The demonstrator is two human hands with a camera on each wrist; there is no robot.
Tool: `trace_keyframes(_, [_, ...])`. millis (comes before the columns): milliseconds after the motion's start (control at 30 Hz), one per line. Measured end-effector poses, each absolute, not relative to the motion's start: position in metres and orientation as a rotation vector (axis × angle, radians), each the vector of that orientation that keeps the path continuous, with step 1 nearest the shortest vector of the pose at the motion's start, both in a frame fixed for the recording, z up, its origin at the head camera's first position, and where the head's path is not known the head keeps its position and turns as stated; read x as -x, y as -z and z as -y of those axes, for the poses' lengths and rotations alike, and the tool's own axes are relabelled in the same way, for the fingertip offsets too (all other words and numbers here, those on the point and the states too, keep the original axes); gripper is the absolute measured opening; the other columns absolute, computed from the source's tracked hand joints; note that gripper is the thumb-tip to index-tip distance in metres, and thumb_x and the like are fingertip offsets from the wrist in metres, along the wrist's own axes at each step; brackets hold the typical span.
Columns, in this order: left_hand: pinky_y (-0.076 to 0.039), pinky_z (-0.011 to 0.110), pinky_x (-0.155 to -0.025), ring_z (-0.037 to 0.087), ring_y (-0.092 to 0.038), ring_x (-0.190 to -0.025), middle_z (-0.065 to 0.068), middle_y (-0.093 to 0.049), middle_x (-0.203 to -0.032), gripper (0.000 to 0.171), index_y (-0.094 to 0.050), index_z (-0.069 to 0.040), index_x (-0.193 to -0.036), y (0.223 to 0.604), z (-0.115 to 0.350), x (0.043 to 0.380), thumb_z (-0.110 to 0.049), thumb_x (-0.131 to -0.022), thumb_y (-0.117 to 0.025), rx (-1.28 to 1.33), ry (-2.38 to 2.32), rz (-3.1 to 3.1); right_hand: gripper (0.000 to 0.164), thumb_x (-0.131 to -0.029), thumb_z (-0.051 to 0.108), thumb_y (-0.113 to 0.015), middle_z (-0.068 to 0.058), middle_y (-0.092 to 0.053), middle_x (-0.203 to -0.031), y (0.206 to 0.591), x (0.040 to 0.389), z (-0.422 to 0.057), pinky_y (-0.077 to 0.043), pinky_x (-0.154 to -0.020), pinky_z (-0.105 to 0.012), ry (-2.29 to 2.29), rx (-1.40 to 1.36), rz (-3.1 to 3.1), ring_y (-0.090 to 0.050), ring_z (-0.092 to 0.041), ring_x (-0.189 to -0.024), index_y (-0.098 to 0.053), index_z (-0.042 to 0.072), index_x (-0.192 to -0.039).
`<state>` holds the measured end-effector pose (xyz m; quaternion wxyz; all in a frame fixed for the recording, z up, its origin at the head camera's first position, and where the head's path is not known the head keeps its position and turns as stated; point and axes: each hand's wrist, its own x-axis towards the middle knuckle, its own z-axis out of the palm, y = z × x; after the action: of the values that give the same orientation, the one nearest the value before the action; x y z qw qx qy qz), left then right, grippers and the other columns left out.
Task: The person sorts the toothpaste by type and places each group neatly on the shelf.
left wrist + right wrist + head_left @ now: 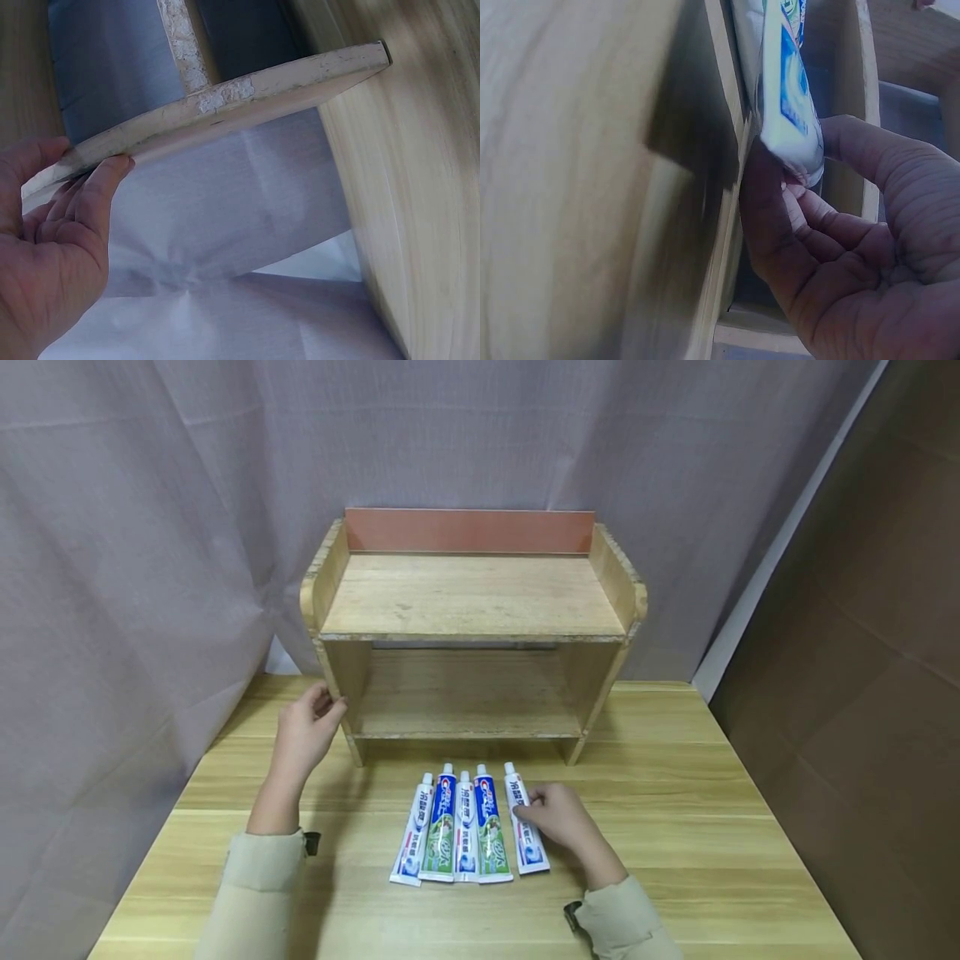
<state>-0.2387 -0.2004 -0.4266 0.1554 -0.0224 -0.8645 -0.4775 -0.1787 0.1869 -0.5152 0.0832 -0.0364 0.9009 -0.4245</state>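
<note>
My left hand (303, 735) holds the left side panel of a small two-tier wooden shelf (472, 597). In the left wrist view, thumb and fingers pinch the front edge of that panel (292, 84). On the table in front of the shelf, my right hand (558, 817) grips the rightmost toothpaste tube (516, 792), white with blue print. The right wrist view has this tube (789, 97) between thumb and fingers. To its left lie more toothpaste tubes side by side, caps toward the shelf: two blue and green ones (491, 827) alternate with two white ones (412, 835).
The shelf stands at the back of the light wooden table (690, 827). A grey cloth (465, 435) hangs behind it and down the left. A brown panel (862, 652) rises along the right side.
</note>
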Motion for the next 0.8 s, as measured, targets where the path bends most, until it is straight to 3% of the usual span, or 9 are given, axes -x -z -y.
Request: trace_keyframes(800, [-0.057, 0.047, -0.095, 0.035, -0.067, -0.112, 0.022, -0.069, -0.121, 0.034, -0.064, -0.002, -0.125, 0.426, 0.201, 0.238, -0.023, -0.098, -0.062, 0.063, 1.373, 2.471, 0.019, -0.084, 0.019, -0.079, -0.002, -0.059, -0.065, 0.501, 0.176, -0.188, -0.045, -0.049, -0.024, 1.291, 0.043, -2.716, -0.052, -0.014, -0.057, -0.068, 0.004, -0.087])
